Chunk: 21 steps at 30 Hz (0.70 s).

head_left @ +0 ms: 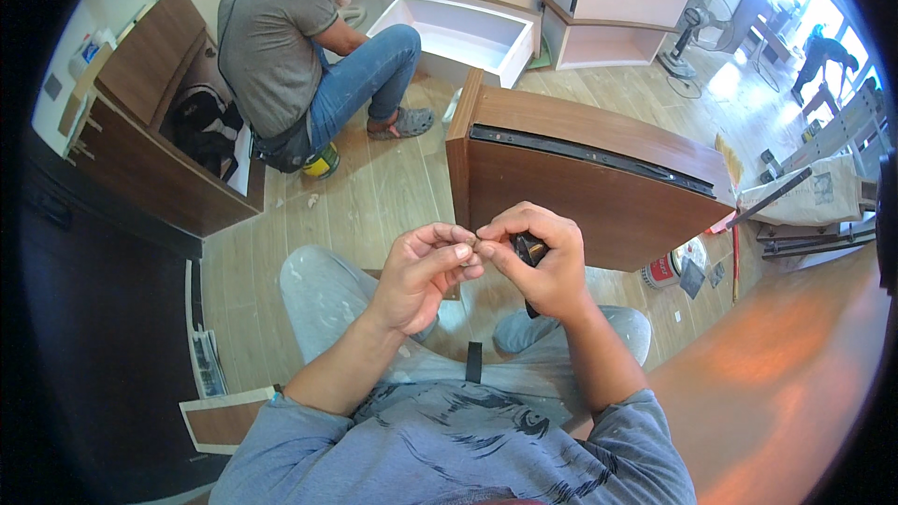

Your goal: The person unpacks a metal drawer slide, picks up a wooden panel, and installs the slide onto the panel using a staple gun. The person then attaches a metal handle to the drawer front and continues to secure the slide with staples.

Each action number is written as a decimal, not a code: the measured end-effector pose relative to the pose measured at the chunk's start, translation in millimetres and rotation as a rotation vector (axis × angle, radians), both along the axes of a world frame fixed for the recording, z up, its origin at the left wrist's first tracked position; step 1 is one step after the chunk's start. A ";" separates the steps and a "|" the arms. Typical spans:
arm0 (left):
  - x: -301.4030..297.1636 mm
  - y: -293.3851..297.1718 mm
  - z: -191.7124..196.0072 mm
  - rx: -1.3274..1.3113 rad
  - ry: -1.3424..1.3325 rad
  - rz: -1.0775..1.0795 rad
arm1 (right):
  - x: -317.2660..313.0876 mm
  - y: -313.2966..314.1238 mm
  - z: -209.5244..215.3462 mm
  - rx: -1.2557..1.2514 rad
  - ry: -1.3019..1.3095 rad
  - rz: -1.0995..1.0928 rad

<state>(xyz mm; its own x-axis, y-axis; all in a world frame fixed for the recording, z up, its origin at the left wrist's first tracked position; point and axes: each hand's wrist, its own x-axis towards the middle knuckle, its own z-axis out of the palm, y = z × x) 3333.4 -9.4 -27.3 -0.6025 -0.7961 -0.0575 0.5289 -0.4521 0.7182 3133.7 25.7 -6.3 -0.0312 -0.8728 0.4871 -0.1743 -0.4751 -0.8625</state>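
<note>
The fingertips of both hands meet in front of the lap. The left hand has thumb and forefinger drawn together, its other fingers curled loosely; the right hand brings its thumb and forefinger tip-to-tip with them. Between the tips sits one small piece — too small and too covered to tell its kind. The right palm and curled fingers also keep one black tool, lying just right of the pinching tips, its lower end showing below the hand.

Beyond the fingers and to their right stands one brown wooden cabinet piece, with one black slide rail along it. Farther past the fingertips are one open white drawer and, to the right, one standing fan. Right of the fingers, near the wood, sits one red-and-white can. Two other people are in view — one seated ahead-left of the fingers, one bending far off to the right.
</note>
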 end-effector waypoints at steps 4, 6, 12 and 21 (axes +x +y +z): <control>-1.4 2.5 0.6 -0.053 -0.060 0.052 | -0.4 -0.3 -0.6 0.088 -0.087 0.046; -3.9 4.0 0.4 -0.154 -0.124 0.095 | -2.0 0.1 -0.7 0.083 -0.029 0.044; -8.8 7.4 0.2 -0.364 -0.246 0.155 | -2.9 1.3 0.1 0.012 0.073 -0.019; -12.4 8.4 6.1 -0.014 -0.198 0.114 | -0.5 2.0 -0.5 0.235 -0.071 -0.035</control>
<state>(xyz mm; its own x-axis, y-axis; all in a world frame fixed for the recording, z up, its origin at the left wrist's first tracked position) 3321.0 -1.0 -21.2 -0.4862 -0.8601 -0.1543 0.4241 -0.3867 0.8189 3133.2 27.7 -6.7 -0.0905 -0.9597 0.2660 -0.1222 -0.2544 -0.9594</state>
